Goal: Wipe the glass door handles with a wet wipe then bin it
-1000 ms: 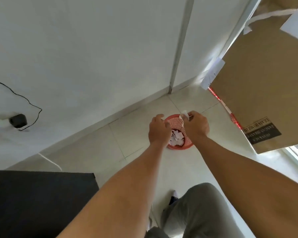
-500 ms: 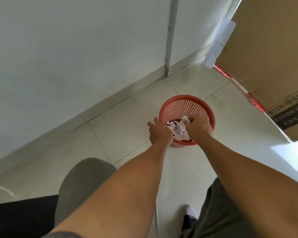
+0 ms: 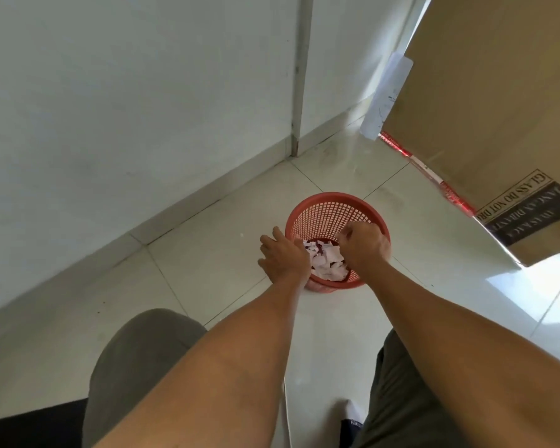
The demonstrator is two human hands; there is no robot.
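A red mesh waste basket (image 3: pixel 332 215) stands on the pale tiled floor. Crumpled white wipes and paper scraps (image 3: pixel 325 261) lie in its bottom. My left hand (image 3: pixel 283 257) rests at the basket's near left rim with fingers spread and nothing in it. My right hand (image 3: pixel 364 248) hangs over the basket's opening, knuckles up and fingers curled downward. No wipe shows in that hand, and I cannot tell whether one is tucked under the fingers or lies among the scraps below. The glass door handles are out of view.
A large cardboard box (image 3: pixel 498 108) with red tape and a "glass" label leans at the right, close to the basket. A white wall with skirting (image 3: pixel 207 195) runs behind. My knees (image 3: pixel 143 350) are low in the view, with a dark object (image 3: pixel 29 425) at the bottom left.
My right hand held a white wipe above the basket, then came down into its opening; the wipe no longer shows in the fingers. My left hand settled at the rim. The view has moved closer.
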